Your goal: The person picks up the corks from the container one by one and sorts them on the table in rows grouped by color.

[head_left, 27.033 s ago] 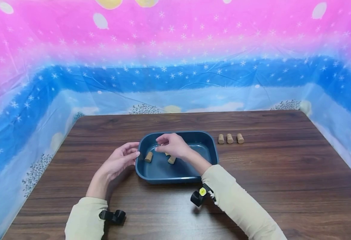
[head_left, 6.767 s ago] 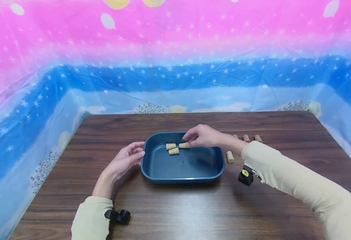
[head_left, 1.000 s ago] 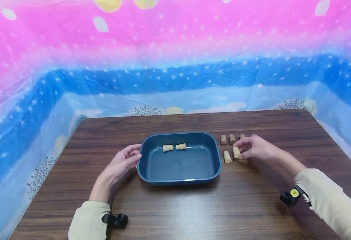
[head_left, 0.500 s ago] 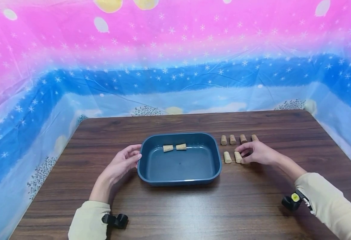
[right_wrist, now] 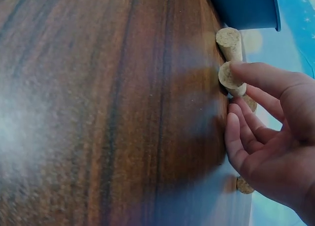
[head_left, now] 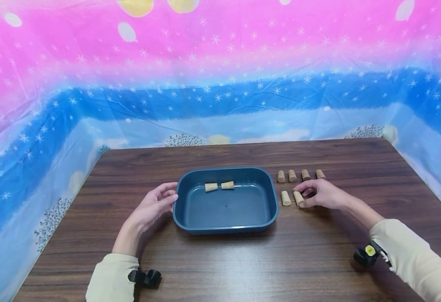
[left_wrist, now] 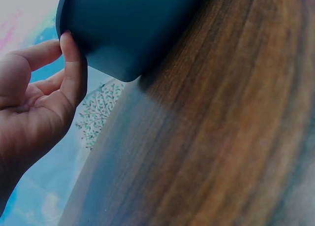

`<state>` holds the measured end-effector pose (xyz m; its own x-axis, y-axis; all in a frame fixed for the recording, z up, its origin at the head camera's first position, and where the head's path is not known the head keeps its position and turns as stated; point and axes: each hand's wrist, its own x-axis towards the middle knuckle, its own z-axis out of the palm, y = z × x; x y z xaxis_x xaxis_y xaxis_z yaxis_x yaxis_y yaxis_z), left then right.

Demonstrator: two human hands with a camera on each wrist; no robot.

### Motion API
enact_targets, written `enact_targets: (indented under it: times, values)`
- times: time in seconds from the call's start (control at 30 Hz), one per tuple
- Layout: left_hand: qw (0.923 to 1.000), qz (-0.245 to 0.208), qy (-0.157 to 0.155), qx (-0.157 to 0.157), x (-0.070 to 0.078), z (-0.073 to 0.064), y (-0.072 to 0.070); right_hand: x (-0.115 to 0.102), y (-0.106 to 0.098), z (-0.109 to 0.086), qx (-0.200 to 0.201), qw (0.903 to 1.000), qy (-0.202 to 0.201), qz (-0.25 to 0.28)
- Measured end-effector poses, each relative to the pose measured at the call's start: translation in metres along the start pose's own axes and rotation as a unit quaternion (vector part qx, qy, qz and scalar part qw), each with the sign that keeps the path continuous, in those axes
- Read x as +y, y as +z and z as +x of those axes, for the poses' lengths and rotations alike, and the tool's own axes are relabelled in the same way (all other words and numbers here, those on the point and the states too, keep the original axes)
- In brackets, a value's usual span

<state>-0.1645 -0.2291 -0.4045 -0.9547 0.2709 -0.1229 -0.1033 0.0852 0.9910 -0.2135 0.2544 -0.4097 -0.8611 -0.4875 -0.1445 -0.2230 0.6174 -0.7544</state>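
In the head view, my left hand (head_left: 155, 205) holds the left end of a dark blue plastic tray (head_left: 226, 229), thumb and fingertips at its rim. The left wrist view shows the same hand (left_wrist: 42, 95) at the tray's edge (left_wrist: 125, 34). Two pale cork stoppers lie inside, a left one (head_left: 211, 187) and a right one (head_left: 227, 185). My right hand (head_left: 324, 193) pinches a pale cork stopper (head_left: 298, 198) on the table, right of another pale stopper (head_left: 286, 198). In the right wrist view, my thumb (right_wrist: 261, 77) presses on the pinched stopper's end (right_wrist: 228, 78).
Behind my right hand, several browner cork stoppers stand in a row, from a left one (head_left: 281, 176) to a right one (head_left: 320, 173). The dark wood table (head_left: 220, 268) reaches back to a pink and blue cloth backdrop (head_left: 220, 96).
Over the last second, the right hand has set the pale stopper down beside the other one and still pinches it. Earlier, more stoppers lay in the tray. The left hand stays at the tray.
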Motion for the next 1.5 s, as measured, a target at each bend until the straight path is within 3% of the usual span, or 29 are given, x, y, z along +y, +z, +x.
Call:
enact_targets:
  times: [0.33, 1.5]
  values:
    - [1.0000, 0.004, -0.001, 0.002, -0.0001, -0.0005, -0.0002, -0.0017, 0.0042, 0.0011, 0.025, 0.9996, 0.011, 0.005]
    - [1.0000, 0.004, 0.007, 0.000, -0.0002, -0.0004, 0.0008, 0.0030, 0.0051, 0.0020, 0.033, 0.9994, 0.009, 0.001]
